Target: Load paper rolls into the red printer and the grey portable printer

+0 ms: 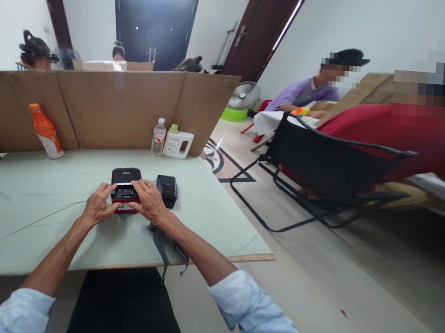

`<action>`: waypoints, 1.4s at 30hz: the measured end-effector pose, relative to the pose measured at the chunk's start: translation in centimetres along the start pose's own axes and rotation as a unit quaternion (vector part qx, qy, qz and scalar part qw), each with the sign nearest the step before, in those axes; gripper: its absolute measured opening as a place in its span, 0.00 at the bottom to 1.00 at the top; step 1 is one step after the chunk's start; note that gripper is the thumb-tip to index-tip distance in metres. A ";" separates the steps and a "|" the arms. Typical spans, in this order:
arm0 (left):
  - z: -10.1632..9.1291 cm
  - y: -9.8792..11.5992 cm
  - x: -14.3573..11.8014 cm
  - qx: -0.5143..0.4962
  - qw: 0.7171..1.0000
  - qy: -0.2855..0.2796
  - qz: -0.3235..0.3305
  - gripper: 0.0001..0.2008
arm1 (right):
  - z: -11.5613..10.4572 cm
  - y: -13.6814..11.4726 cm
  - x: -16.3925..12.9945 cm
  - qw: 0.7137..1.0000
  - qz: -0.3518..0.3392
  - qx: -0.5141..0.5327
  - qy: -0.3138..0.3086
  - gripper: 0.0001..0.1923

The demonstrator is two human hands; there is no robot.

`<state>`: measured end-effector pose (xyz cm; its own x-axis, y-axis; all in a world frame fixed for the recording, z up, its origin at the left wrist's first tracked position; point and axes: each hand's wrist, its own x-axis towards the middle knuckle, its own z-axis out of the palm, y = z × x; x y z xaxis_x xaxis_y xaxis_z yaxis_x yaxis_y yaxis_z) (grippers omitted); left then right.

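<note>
We are gripping red-and-black device (125, 189) at table (30, 208) centre: left hand (96, 207) curling fingers on left edge, right hand (148, 200) closing over right side. Black case (167, 189) sitting just beside.

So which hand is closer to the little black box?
The right hand. It rests on the red device, right beside the black box. The left hand is on the device's far side, farther from the box.
</note>
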<state>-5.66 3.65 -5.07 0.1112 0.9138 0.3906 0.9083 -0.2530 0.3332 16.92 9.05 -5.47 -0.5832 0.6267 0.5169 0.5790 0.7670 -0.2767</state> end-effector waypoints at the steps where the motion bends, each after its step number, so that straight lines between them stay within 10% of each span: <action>1: 0.0 0.0 0.0 0.001 1.000 0.001 0.000 0.32 | 0.0 0.2 0.0 1.000 0.005 0.000 -0.006 0.36; 27: 0.4 -0.2 -0.2 -0.035 0.999 0.008 0.009 0.35 | 0.4 0.7 -0.5 1.000 -0.005 0.026 0.017 0.34; 42: -2.4 0.7 1.9 -0.006 0.998 0.008 0.068 0.38 | 0.0 -0.1 1.2 0.997 -0.062 0.015 -0.040 0.09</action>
<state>-5.78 4.48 -2.01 0.2263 0.8660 0.4460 0.8802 -0.3779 0.2871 16.16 9.71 -4.85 -0.6941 0.5343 0.4824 0.4820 0.8427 -0.2397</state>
